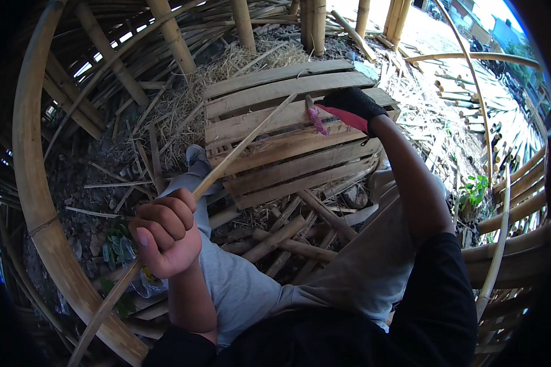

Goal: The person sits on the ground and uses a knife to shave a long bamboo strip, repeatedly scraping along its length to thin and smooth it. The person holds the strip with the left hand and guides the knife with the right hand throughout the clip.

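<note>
My bare left hand (167,233) is closed in a fist around a long, thin bamboo strip (245,142). The strip slants from the lower left up to the slatted wooden crate (257,162), its far tip over the slats. Over the crate's far right part is my right hand (352,109), in a black glove with a pink palm. Its fingers are curled at a short brown stick-like piece with a pink patterned wrap (316,117); its kind is unclear. That piece is near the strip's tip, apart from it. Most of the right fingertips are hidden.
A thick curved bamboo pole (33,183) arches along the left. Upright bamboo posts (243,24) stand behind the crate, with shavings (183,101) around them. Cut bamboo pieces (275,238) lie between my legs. Stacked poles (523,192) and a green plant (473,191) are at the right.
</note>
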Demonstrator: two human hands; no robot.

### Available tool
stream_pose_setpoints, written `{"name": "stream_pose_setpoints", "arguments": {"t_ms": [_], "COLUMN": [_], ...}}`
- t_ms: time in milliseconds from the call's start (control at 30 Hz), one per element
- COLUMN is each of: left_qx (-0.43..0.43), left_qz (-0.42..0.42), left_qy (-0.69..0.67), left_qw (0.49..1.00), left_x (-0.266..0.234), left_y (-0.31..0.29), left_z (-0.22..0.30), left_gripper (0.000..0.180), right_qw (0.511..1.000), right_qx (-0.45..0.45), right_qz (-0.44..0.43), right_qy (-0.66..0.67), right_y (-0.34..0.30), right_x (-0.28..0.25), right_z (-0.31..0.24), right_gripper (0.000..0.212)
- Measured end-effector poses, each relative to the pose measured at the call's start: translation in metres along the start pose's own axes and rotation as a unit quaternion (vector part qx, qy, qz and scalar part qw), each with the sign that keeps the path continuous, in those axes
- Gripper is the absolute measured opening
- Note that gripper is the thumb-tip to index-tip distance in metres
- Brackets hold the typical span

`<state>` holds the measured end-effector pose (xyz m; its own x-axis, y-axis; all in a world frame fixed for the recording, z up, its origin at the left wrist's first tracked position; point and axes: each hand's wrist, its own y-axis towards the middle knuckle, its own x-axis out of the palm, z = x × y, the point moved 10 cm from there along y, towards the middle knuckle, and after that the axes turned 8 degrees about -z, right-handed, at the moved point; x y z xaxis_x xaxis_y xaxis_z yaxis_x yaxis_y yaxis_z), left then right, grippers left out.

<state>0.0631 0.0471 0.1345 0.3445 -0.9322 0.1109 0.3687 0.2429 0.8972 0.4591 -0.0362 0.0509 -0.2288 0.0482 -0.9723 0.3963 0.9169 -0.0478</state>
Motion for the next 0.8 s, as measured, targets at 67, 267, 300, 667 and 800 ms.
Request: {"name": "stream_pose_setpoints", "arguments": {"t_ms": [67, 267, 300, 667, 800], "left_qx": [0.001, -0.018, -0.018, -0.022, -0.018], "left_qz": [-0.001, -0.011, -0.011, -0.011, -0.014], "left_qy": [0.000, -0.002, -0.001, 0.003, 0.005], "left_qw": [1.000, 1.000, 1.000, 1.000, 1.000], "left_x": [0.000, 0.004, 0.004, 0.004, 0.004], "left_y": [0.001, 0.000, -0.001, 0.000, 0.000], "left_z": [0.000, -0.002, -0.002, -0.002, -0.001], "left_gripper": [0.055, 0.055, 0.055, 0.055, 0.054], "right_qw": [0.998, 0.993, 0.991, 0.996, 0.993], "right_qx": [-0.023, 0.003, 0.020, 0.050, 0.008], "right_qz": [0.038, 0.095, 0.119, 0.050, 0.042], "right_qy": [-0.037, 0.077, 0.062, -0.046, -0.107], "right_y": [0.007, 0.003, 0.002, 0.010, 0.003], "right_x": [-0.004, -0.009, -0.012, 0.004, 0.014], "right_z": [0.013, 0.017, 0.012, -0.010, -0.025], "right_gripper": [0.046, 0.068, 0.075, 0.067, 0.061]}}
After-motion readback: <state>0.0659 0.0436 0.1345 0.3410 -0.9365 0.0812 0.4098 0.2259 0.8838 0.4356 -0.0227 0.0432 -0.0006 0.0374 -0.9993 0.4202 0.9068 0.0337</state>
